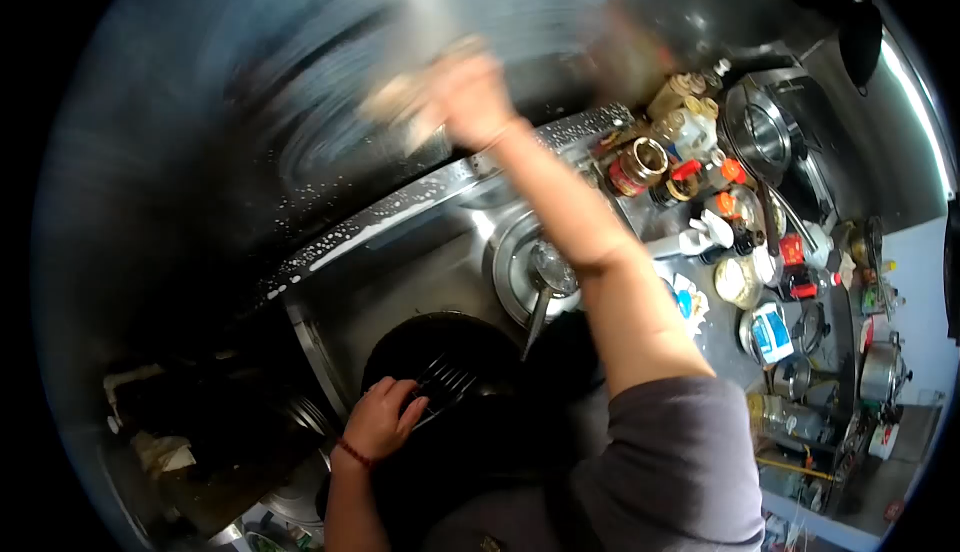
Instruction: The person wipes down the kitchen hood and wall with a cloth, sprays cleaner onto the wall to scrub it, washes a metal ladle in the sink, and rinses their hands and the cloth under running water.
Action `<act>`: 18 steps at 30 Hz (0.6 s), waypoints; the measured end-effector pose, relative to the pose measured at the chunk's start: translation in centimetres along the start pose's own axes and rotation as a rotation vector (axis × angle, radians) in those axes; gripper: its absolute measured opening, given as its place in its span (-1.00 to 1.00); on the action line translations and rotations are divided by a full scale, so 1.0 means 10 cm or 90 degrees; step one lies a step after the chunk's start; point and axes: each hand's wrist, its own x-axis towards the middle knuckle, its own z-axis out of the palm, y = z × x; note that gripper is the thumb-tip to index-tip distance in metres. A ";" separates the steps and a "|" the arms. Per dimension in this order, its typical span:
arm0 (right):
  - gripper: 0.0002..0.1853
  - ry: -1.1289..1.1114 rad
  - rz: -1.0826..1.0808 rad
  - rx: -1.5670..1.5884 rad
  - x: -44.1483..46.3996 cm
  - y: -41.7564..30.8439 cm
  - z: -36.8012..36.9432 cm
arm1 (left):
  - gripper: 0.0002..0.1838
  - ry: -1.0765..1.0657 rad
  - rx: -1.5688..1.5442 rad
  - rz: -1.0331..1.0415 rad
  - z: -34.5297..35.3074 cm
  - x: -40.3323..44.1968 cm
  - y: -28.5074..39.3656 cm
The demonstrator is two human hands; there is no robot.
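Note:
My right hand [465, 102] is stretched up against the metal wall [340, 72], closed on a pale tan cloth-like thing [395, 102] that motion blurs. Whitish swirls and streaks cover the wall around it. Lower down, my left hand [382, 420] rests at the rim of a dark wok [440, 327], thumb apart from the loosely bent fingers. Beside those fingers lies a slotted turner [447, 382], which does not appear gripped. A ladle [552, 267] sits in a metal bowl [508, 272] beneath my right forearm.
White foam spots a metal ledge [390, 214] below the wall. To the right, a jar [637, 167], bottles with red caps, a white spray bottle [690, 240] and a metal pot [757, 132] crowd the counter. Farther right stands a lidded pot [882, 370]. The lower left is dark.

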 end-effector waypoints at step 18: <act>-0.41 0.455 0.970 0.193 0.48 -1.75 1.50 | -0.69 0.005 -0.011 0.059 -0.11 -0.50 -0.28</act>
